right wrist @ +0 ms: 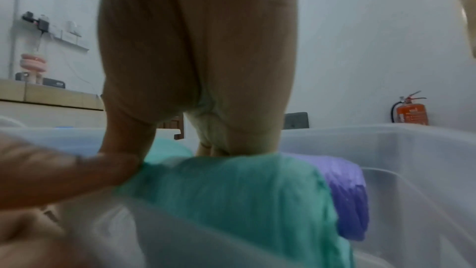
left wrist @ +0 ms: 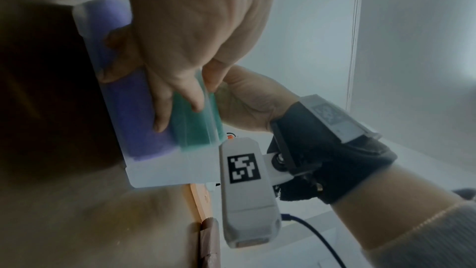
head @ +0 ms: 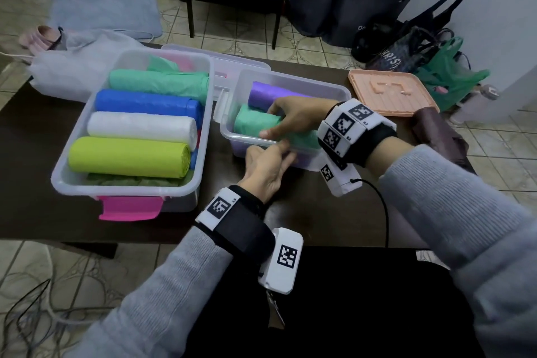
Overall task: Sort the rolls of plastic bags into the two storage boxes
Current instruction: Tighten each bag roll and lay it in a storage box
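- While the large box [head: 132, 186] at nine o'clock is sitting packed with rolls, sorting is looking nearly finished.
- At centre, the left hand [head: 266, 170] is pinching the small box [head: 344, 93] by its near rim.
- Toward three o'clock, the right hand [head: 293, 118] is gripping a green roll [head: 251, 123], settling it beside the purple roll [head: 263, 91]; no loose rolls are showing.
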Tool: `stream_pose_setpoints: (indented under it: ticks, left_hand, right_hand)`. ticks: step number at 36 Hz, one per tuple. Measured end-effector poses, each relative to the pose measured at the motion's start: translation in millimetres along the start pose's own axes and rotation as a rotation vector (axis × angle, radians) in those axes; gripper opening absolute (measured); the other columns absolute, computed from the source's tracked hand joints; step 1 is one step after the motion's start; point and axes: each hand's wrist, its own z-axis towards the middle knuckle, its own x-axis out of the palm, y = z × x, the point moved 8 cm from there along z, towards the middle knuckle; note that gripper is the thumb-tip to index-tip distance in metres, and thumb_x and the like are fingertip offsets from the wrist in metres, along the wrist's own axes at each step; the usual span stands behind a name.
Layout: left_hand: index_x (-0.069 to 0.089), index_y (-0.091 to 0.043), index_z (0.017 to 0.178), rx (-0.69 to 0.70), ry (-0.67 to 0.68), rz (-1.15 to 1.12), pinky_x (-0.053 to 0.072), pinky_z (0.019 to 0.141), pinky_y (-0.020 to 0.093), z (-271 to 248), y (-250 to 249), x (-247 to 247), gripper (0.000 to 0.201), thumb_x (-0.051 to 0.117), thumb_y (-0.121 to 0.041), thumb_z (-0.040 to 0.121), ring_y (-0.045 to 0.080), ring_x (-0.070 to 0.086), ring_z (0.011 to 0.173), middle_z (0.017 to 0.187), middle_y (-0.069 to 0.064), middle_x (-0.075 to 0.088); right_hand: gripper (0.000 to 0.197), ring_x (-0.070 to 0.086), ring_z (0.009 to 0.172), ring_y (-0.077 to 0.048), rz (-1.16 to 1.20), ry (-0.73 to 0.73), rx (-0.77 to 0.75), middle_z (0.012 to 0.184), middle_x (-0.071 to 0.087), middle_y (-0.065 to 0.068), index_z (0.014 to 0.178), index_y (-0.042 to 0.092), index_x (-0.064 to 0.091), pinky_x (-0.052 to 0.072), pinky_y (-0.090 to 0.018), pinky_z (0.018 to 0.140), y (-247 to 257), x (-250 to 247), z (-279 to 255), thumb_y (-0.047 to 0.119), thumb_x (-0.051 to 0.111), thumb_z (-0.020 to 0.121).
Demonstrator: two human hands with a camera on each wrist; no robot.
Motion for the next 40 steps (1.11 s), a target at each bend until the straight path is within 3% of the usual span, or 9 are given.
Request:
stream_pose_setpoints:
  ticks: [7,14,19,21,24,29,35,38,40]
  left_hand:
    - [0.050,0.017,0.103,0.001,-0.009,0.027,0.057,0.066,0.031,-3,-1,-2,0.018,0.045,0.021,0.086,0.036,0.059,0.099,0.103,0.027,0.057]
    - [0.053,0.009,0.092,0.004,-0.002,0.021,0.055,0.084,0.043,-2,0,0,0.007,0.051,0.014,0.088,0.032,0.056,0.094,0.090,0.018,0.058]
    - [0.051,0.004,0.079,-0.019,-0.019,0.038,0.048,0.093,0.039,-2,2,0,0.012,0.053,0.010,0.089,0.025,0.057,0.080,0.082,0.012,0.055]
    - [0.051,0.003,0.081,-0.023,-0.020,0.039,0.049,0.091,0.038,-2,3,-1,0.011,0.054,0.010,0.089,0.028,0.057,0.089,0.083,0.010,0.056]
    - [0.051,0.003,0.084,-0.025,-0.026,0.029,0.049,0.089,0.036,-3,2,-1,0.008,0.054,0.010,0.089,0.031,0.055,0.098,0.086,0.010,0.056]
    - [0.051,0.002,0.080,-0.019,-0.034,0.031,0.049,0.091,0.038,-5,1,0,0.012,0.053,0.010,0.089,0.031,0.055,0.097,0.082,0.010,0.056]
    - [0.050,0.002,0.082,-0.027,-0.041,0.028,0.049,0.089,0.036,-5,0,1,0.011,0.054,0.009,0.089,0.033,0.055,0.098,0.084,0.011,0.056]
    - [0.047,0.007,0.105,-0.034,-0.064,0.016,0.053,0.088,0.038,-4,-3,1,0.019,0.056,0.009,0.088,0.034,0.056,0.098,0.093,0.015,0.052]
    - [0.042,0.011,0.119,-0.043,-0.085,0.022,0.056,0.082,0.040,-3,-3,1,0.035,0.057,0.009,0.087,0.033,0.056,0.098,0.102,0.018,0.049]
  right_hand:
    - [0.056,0.050,0.102,-0.013,-0.053,0.041,0.031,0.119,0.056,0.001,0.126,0.015,0.054,0.033,-0.026,0.089,10,8,-5,0.057,0.039,0.093]
    - [0.060,0.042,0.130,-0.020,0.318,-0.008,0.121,0.146,0.041,-0.006,0.138,0.013,0.045,0.030,-0.032,0.110,-3,4,-11,0.053,0.023,0.099]
    - [0.022,0.058,0.096,-0.032,-0.163,-0.160,0.222,0.113,0.062,-0.022,0.077,-0.003,0.050,0.040,-0.025,0.066,-39,-24,-26,0.007,0.043,0.095]
    - [0.019,0.061,0.103,-0.031,-0.344,-0.108,0.240,0.113,0.065,-0.016,0.092,-0.003,0.060,0.045,-0.029,0.076,-51,-22,-33,0.012,0.049,0.095]
    - [0.025,0.064,0.086,-0.028,0.280,-0.051,0.335,0.100,0.067,-0.017,0.099,-0.006,0.063,0.050,-0.034,0.088,-71,-4,-36,0.015,0.050,0.096]
    - [0.028,0.057,0.056,-0.010,0.558,-0.152,0.320,0.072,0.056,-0.006,0.116,-0.013,0.055,0.049,-0.014,0.050,-72,4,-38,0.003,0.049,0.094]
    - [0.030,0.059,0.091,-0.021,0.271,-0.467,0.239,0.103,0.067,-0.013,0.114,0.001,0.065,0.045,-0.032,0.083,-83,-19,-48,0.015,0.045,0.096]
    - [0.040,0.040,0.126,-0.028,0.231,-0.788,0.304,0.136,0.048,-0.014,0.135,0.005,0.046,0.030,-0.036,0.105,-97,-36,-67,0.015,0.042,0.096]
    - [0.047,0.035,0.131,-0.032,0.387,-0.694,0.442,0.143,0.038,-0.018,0.141,0.001,0.033,0.031,-0.038,0.105,-118,-23,-64,0.014,0.042,0.097]
